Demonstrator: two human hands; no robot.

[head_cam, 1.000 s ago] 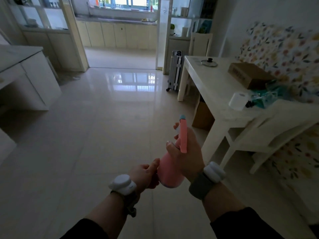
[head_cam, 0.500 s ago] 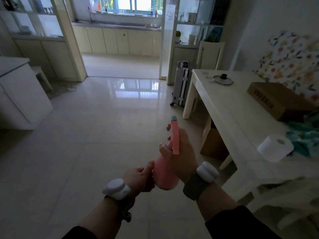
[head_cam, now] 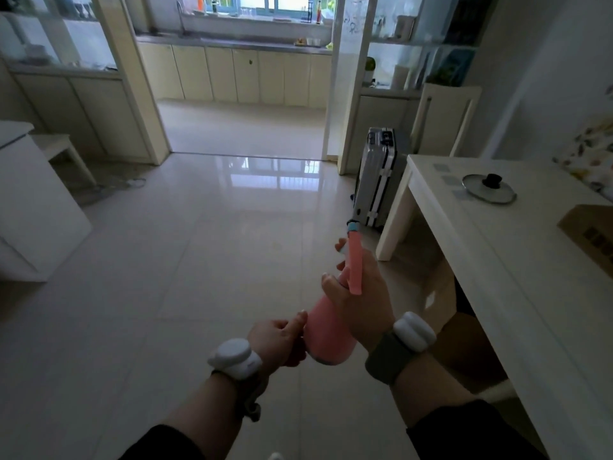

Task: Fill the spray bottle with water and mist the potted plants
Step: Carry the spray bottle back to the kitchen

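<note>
- Right hand (head_cam: 361, 293) curls round the neck of the bottle (head_cam: 328, 333), under its spray head; left hand (head_cam: 277, 341) grips the base, at 8 o'clock of the right.
- Table (head_cam: 517, 267) stands at 3 o'clock.
- Suitcase (head_cam: 376, 175) stands at 1 o'clock, beside the table.
- Lid (head_cam: 489, 189) lies on the table.

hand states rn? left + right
Left hand: gripping the base of the bottle.
Right hand: gripping the bottle's neck below the sprayer.

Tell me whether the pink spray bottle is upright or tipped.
Tipped. The spray bottle leans, nozzle angled away, base toward the person, gripped by the right hand and left hand.
</note>
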